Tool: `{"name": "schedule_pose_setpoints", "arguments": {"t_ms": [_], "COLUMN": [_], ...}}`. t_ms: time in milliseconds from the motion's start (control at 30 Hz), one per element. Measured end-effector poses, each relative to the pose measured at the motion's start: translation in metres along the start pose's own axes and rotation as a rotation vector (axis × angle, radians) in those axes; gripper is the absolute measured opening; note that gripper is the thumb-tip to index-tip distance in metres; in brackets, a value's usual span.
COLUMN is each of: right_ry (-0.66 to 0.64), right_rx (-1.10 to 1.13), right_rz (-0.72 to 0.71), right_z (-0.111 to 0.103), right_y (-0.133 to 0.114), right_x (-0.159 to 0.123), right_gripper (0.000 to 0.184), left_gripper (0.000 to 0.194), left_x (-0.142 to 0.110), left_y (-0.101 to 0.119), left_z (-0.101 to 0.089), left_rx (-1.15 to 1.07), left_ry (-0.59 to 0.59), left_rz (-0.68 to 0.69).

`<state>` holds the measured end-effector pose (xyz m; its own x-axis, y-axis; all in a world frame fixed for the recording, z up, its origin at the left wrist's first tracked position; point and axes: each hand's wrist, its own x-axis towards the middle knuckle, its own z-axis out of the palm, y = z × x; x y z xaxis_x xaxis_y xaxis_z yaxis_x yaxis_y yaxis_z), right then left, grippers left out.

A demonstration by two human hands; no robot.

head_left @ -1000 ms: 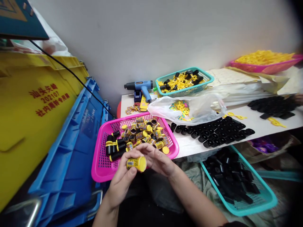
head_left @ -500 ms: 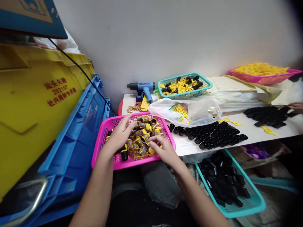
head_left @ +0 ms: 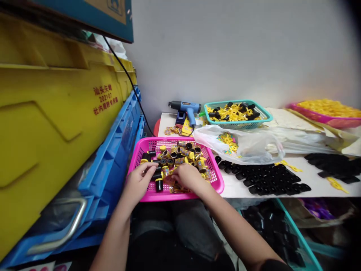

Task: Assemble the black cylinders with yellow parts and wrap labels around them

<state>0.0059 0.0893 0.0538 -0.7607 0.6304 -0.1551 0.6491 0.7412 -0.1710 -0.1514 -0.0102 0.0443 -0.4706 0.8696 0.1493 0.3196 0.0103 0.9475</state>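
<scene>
A pink basket [head_left: 214, 177] rests on my lap against the table edge, filled with several small yellow-labelled tubes [head_left: 183, 152] and black tubes [head_left: 146, 156]. Both of my hands are inside it. My left hand [head_left: 138, 182] is at the near left of the pile, with its fingers curled over a black tube [head_left: 155, 175]. My right hand [head_left: 187, 177] lies back-up on the near middle of the pile. Its fingers are bent down among the yellow tubes, so what they hold is hidden. A black tube with a yellow band [head_left: 159, 184] stands between my two hands.
Yellow [head_left: 50, 113] and blue crates [head_left: 118, 150] are stacked at my left. The white table [head_left: 234, 188] carries rows of black caps [head_left: 265, 177], a plastic bag [head_left: 248, 145], a blue heat gun [head_left: 187, 109], a teal basket [head_left: 238, 113] and a pink tray [head_left: 327, 114] of yellow parts. A teal basket of black caps [head_left: 270, 226] sits below.
One second ago both hands held a yellow tube above my lap. They then moved into the pink basket, and now rest lower and closer together on the pile. The camera has turned left.
</scene>
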Motion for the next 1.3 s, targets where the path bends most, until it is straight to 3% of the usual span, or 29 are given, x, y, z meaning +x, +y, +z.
{"name": "schedule_pose_setpoints", "arguments": {"t_ms": [100,200,267,367,433,600,733,867,967,1033,1133,1200,1300], "right_ry": [0.005,0.059,0.106,0.170,0.206,0.278,0.200,0.167,0.148,0.076,0.015,0.047,0.111], "right_rx": [0.052,0.248,0.457,0.757,0.822,0.642,0.467,0.041,-0.138,-0.196,-0.225,-0.164,0.164], "right_rz": [-0.123,-0.264,-0.241,-0.117,-0.067,-0.153,-0.123,-0.065,-0.279,-0.451,-0.596,-0.655,-0.523], "right_z": [-0.014,-0.026,-0.028,-0.020,-0.011,0.000,0.004,0.010,0.016,0.021,0.024,0.020,0.009], "right_y": [0.013,0.015,0.012,0.004,-0.002,-0.009,0.001,0.006,-0.006,-0.017,-0.027,-0.025,-0.009], "right_x": [-0.008,-0.011,-0.011,-0.010,-0.007,0.003,0.005,0.001,0.010,0.022,0.038,0.039,0.024], "right_gripper": [0.020,0.017,0.020,0.024,0.028,0.039,0.042,0.024,0.023,0.028,0.027,0.021,0.026], "left_gripper": [0.025,0.031,0.030,0.034,0.038,0.048,0.029,0.036,0.051,0.051,0.038,0.034,0.033], "left_x": [-0.001,-0.001,-0.001,-0.002,-0.003,-0.002,0.001,0.001,0.001,0.001,0.001,-0.001,-0.005], "left_y": [0.000,0.002,0.003,0.004,0.004,-0.003,-0.012,-0.016,-0.014,-0.012,-0.012,-0.013,-0.017], "left_z": [0.006,0.018,0.023,0.024,0.021,0.013,0.008,0.000,-0.001,0.001,0.001,-0.001,-0.008], "left_rx": [-0.052,-0.095,-0.177,-0.352,-0.435,-0.478,-0.384,-0.399,-0.409,-0.406,-0.417,-0.418,-0.442], "left_ry": [-0.111,-0.217,-0.164,0.009,0.026,-0.043,0.091,0.193,0.177,0.147,0.181,0.253,0.305], "left_rz": [-0.066,-0.086,-0.081,-0.120,-0.170,-0.235,-0.241,-0.231,-0.235,-0.229,-0.240,-0.264,-0.267]}}
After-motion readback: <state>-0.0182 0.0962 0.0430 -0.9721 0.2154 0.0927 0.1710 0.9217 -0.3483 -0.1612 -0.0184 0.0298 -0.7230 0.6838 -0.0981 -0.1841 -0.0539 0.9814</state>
